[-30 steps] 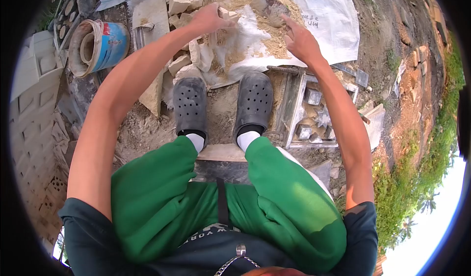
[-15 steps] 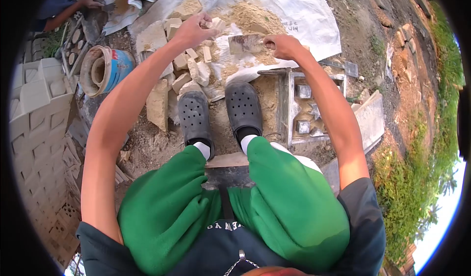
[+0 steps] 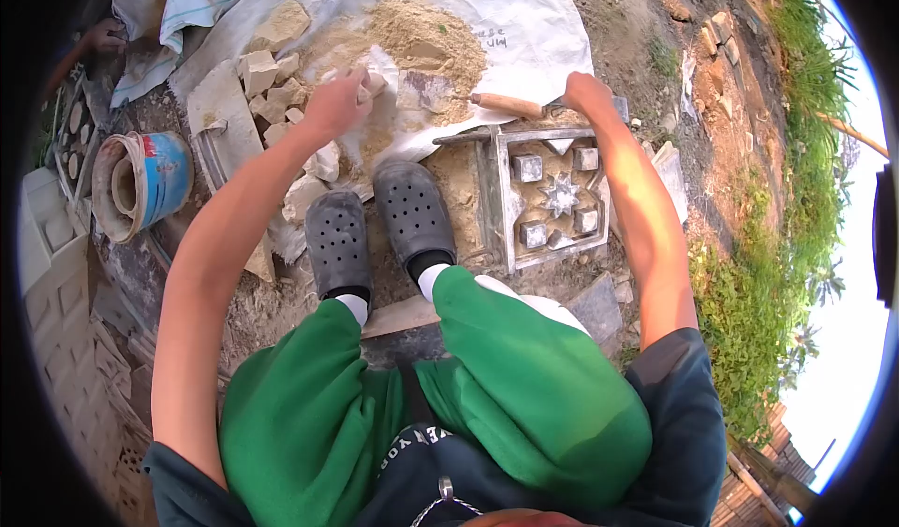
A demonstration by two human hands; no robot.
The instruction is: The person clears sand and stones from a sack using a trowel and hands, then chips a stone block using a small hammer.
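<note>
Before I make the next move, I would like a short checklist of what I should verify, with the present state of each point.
1. Left hand free: not ok, its fingers are closed on a pale chunk.
2. Right hand empty: cannot tell, the closed fist hides its inside.
3. Trowel out of both hands: ok, it lies beyond the frame, handle toward the right hand.
4. Patterned frame lying flat, its star and four blocks visible: ok.
5. Shoes outside the frame: ok, both are left of it.
6. Other person's hand away from the frame: ok, it is at the far left.
</note>
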